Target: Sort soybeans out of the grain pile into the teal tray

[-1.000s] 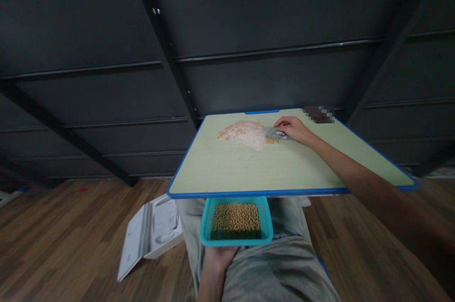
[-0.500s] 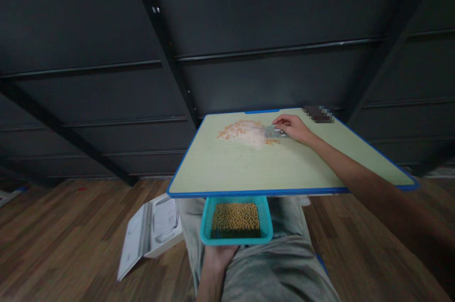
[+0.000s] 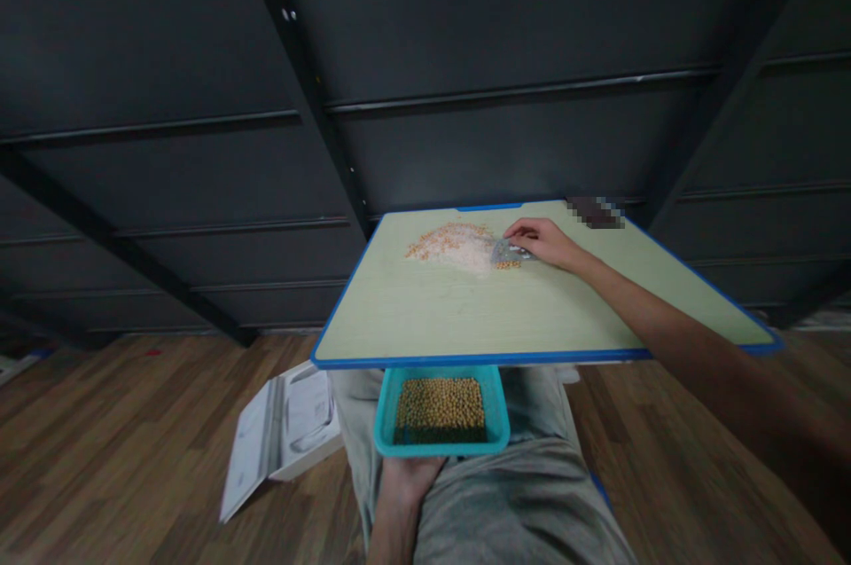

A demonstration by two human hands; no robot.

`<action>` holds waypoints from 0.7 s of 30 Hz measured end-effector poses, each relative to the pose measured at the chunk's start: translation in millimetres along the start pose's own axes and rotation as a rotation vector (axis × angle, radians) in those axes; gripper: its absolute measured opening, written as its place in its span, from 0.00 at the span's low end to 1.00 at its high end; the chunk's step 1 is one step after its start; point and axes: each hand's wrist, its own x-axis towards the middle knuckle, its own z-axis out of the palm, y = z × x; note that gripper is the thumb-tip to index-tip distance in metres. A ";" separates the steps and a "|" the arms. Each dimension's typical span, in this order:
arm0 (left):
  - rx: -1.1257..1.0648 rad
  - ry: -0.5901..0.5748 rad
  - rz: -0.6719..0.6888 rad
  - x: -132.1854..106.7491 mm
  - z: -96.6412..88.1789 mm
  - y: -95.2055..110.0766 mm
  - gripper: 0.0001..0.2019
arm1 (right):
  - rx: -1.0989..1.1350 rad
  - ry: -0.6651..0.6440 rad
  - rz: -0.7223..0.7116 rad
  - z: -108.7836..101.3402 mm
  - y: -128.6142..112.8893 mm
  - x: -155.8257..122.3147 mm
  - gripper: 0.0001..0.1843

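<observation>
My right hand (image 3: 543, 242) is closed on a flat, greyish see-through scraper (image 3: 503, 252). The scraper's edge rests at the right side of a spread pile of white grains (image 3: 471, 256) mixed with yellow-orange beans (image 3: 444, 237). Several loose beans (image 3: 509, 265) lie just below the scraper on the pale green tabletop (image 3: 399, 317). Under the table's front edge, my left hand (image 3: 407, 481) holds a teal plastic basket (image 3: 442, 451) from below, its fingers hidden beneath. Round yellowish beans (image 3: 444, 405) cover the basket's bottom.
Blue edging (image 3: 479, 360) runs around the table. A dark, pixelated object (image 3: 597, 212) lies at its back right corner. An opened white box (image 3: 302, 419) stands on the wooden floor (image 3: 166, 432) at left. Dark metal panels (image 3: 465, 33) rise behind the table.
My right hand has shifted slightly left with the scraper, nearer the pile. The left hand and the basket have stayed in place.
</observation>
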 end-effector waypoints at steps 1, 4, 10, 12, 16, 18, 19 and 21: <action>-0.002 0.008 -0.005 -0.3 -0.1 0.3 0.19 | -0.003 -0.005 0.000 0.3 -0.7 -0.1 0.08; -0.010 0.010 -0.022 -1.2 2.5 1.2 0.18 | -0.009 -0.018 0.010 1.3 -2.9 -0.2 0.08; 0.005 0.042 -0.005 -2.2 15.4 0.7 0.16 | 0.006 -0.041 0.003 2.0 -7.5 -1.5 0.08; 0.017 0.066 -0.001 -2.0 15.8 0.3 0.16 | 0.009 -0.056 0.001 2.2 -8.5 -2.2 0.07; 0.031 0.069 0.005 -1.0 9.9 0.0 0.18 | 0.008 -0.068 0.018 2.5 -9.9 -2.9 0.06; 0.027 0.058 -0.003 -0.9 7.5 0.2 0.18 | 0.010 -0.072 0.018 2.7 -11.0 -3.1 0.06; 0.024 0.053 -0.006 -1.0 7.1 0.3 0.18 | 0.010 -0.075 0.018 2.9 -11.6 -3.1 0.06; 0.023 0.039 0.006 -1.6 7.7 0.5 0.18 | 0.013 -0.081 0.020 3.5 -13.2 -3.4 0.06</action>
